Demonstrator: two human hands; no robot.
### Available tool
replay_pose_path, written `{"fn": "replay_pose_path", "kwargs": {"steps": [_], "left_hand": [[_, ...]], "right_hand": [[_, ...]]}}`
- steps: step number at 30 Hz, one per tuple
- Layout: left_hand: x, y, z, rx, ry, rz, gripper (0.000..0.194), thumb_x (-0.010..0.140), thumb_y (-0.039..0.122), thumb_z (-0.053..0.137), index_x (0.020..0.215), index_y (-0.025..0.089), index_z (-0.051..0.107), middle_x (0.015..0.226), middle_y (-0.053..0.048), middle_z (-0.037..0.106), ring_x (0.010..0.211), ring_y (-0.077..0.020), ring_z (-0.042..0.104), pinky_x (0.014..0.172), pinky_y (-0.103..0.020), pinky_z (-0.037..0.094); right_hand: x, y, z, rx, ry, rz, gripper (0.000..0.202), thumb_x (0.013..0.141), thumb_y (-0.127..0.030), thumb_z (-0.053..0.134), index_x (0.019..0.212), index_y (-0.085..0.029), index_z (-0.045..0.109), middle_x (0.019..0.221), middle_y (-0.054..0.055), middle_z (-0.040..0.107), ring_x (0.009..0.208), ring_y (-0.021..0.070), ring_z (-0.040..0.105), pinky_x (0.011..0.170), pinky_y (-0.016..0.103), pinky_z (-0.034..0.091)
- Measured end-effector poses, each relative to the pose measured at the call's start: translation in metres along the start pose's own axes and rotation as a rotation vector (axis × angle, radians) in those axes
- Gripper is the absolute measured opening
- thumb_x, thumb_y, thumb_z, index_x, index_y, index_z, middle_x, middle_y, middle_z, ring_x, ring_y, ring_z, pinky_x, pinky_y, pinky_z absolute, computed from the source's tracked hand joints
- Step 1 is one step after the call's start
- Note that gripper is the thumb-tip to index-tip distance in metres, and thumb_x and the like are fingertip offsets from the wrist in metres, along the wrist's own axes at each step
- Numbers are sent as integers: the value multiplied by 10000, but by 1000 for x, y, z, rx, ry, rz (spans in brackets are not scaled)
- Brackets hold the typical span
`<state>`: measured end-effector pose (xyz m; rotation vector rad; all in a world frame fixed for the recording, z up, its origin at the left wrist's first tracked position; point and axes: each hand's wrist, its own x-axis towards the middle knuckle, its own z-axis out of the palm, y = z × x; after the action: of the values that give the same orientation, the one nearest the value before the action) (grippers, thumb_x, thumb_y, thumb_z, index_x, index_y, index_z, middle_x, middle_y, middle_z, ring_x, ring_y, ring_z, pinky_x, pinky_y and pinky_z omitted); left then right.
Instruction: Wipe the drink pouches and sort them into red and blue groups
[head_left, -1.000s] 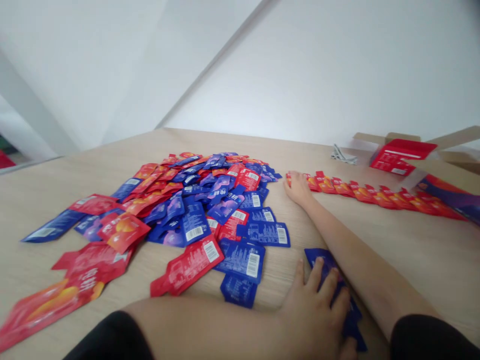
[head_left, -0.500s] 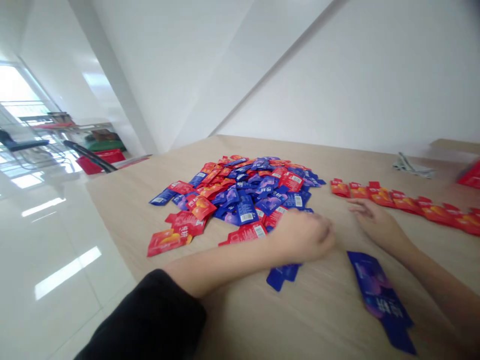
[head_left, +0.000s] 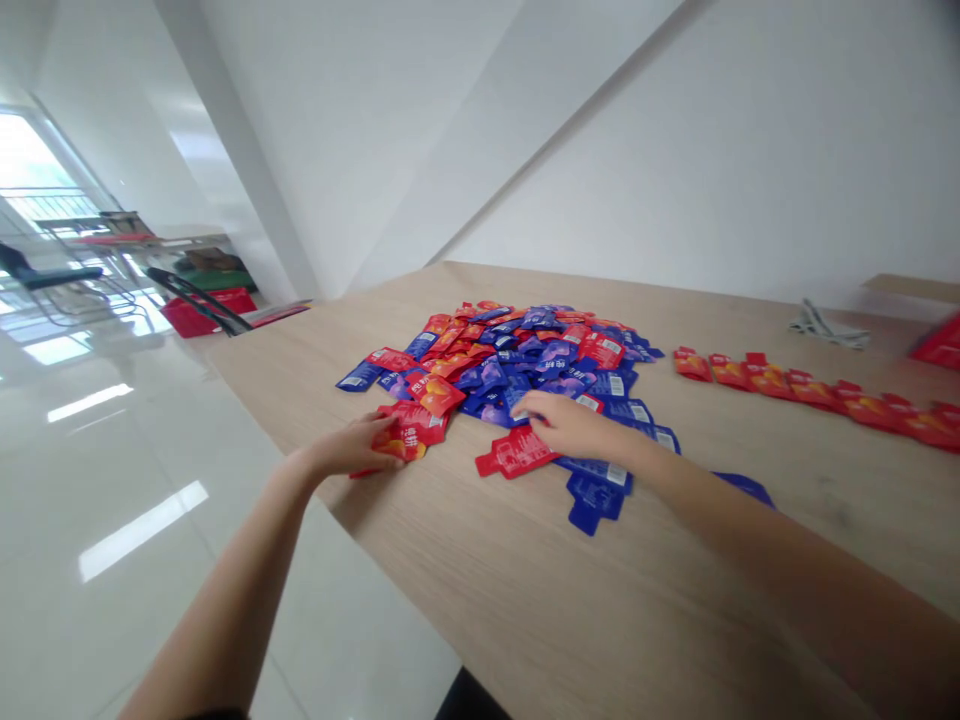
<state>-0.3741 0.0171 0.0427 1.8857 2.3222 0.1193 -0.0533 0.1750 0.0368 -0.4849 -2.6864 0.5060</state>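
Note:
A heap of red and blue sachets (head_left: 517,370) lies on the wooden table. At its near left corner, my left hand (head_left: 356,448) has thumb and fingers around a red sachet (head_left: 411,440), which it partly covers. My right hand (head_left: 574,425) reaches across from the right to the heap's front edge, fingers bent downward and apart from the thumb. Beneath its fingertips lies a red sachet (head_left: 517,455) with a tabbed end. Close by, blue sachets (head_left: 596,498) stick out toward the front. My right forearm partly hides another blue sachet (head_left: 746,487).
Overlapping red sachets form a row (head_left: 817,392) on the right of the table (head_left: 480,590). Behind them sit a crumpled grey-white item (head_left: 829,325) and a red box (head_left: 941,345). A white wall runs along the back. Left of the table edge are shiny floor and a chair (head_left: 199,300).
My left hand has moved left from the front of the heap to the red sachets. My right hand has swung left from near the red row to the heap. The view has shifted slightly.

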Motion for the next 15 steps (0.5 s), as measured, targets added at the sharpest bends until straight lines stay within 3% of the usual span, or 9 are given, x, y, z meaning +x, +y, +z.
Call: {"fn": "replay_pose_path", "kwargs": {"steps": [3,7,10,13,15], "left_hand": [[-3,-6,20,30,-29,1,809,770,621,552,1426,149,507,1497,-172,445,1342,-402,402,1078,-495,327],[-5,-14,31,32,13,0,750,804,640,477,1340,123,567,1337,-196,550,1210,-381,501,1060,-478,342],[-4,-23,39,-73,51,-50,816,731,706,533,1270,93,565,1188,-197,616,1134,-378,553,1013,-473,396],[-4,-32,46,-238,60,-84,870,685,721,593,1265,78,517,1228,-223,614,1139,-386,577,980,-473,440],[-5,-37,48,-366,58,-50,838,680,673,645,1272,98,502,1281,-220,607,1160,-373,587,996,-461,446]], "right_hand": [[65,-22,31,-76,16,-18,388,876,-113,481,1235,-158,623,1268,104,621,1192,199,552,1030,344,417],[122,-37,69,-196,23,32,466,919,-408,568,1276,-108,577,1337,157,554,1205,267,528,1017,424,421],[137,-42,92,-276,-16,37,430,903,-461,617,1188,-139,611,1262,112,599,1147,258,571,975,475,459],[138,-47,102,-345,-25,49,245,968,-317,520,1116,-173,653,1201,81,650,1098,220,598,931,400,488],[136,-49,100,-384,-18,74,254,962,-185,455,1090,-172,674,1161,72,687,1065,209,617,880,329,493]]}}
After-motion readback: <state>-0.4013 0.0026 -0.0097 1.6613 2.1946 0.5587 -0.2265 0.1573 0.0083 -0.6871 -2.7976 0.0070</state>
